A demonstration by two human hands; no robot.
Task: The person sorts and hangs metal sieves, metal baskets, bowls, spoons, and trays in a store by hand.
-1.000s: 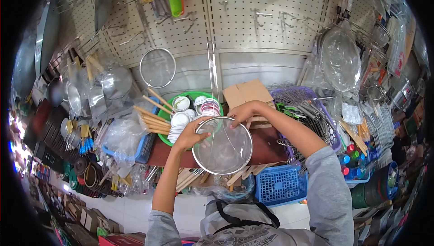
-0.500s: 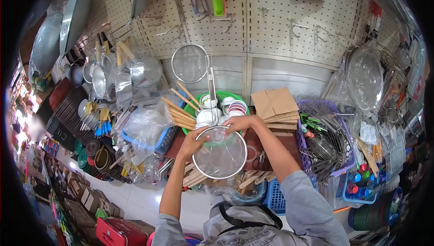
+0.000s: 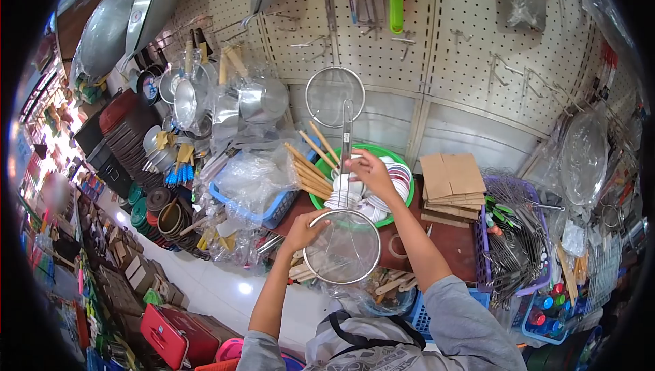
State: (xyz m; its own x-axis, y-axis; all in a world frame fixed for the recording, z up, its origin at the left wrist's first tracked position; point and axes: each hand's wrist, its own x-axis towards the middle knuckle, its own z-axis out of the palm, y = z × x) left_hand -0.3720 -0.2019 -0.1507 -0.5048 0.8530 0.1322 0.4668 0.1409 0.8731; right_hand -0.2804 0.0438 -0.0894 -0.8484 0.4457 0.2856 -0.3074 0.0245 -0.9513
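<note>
I hold a round wire-mesh strainer [image 3: 342,248] over the front of the brown counter [image 3: 450,248]. My left hand [image 3: 303,230] grips its rim on the left side. Its long metal handle [image 3: 346,136] points up and away from me. My right hand [image 3: 370,174] is closed around that handle above the green basin [image 3: 404,209], which holds white bowls [image 3: 344,197]. A second, similar strainer [image 3: 334,95] hangs on the pegboard wall just behind.
Wooden-handled utensils [image 3: 310,166] stick out left of the basin. Folded cardboard [image 3: 452,176] lies to its right, then a purple basket of wire tools [image 3: 513,241]. Steel pots [image 3: 263,98] and woks [image 3: 109,30] hang at left. A red case [image 3: 170,333] sits on the floor.
My right hand left the strainer's rim and moved up to its handle. The strainer sank lower and closer to me. My view swung left, showing more of the floor and pots.
</note>
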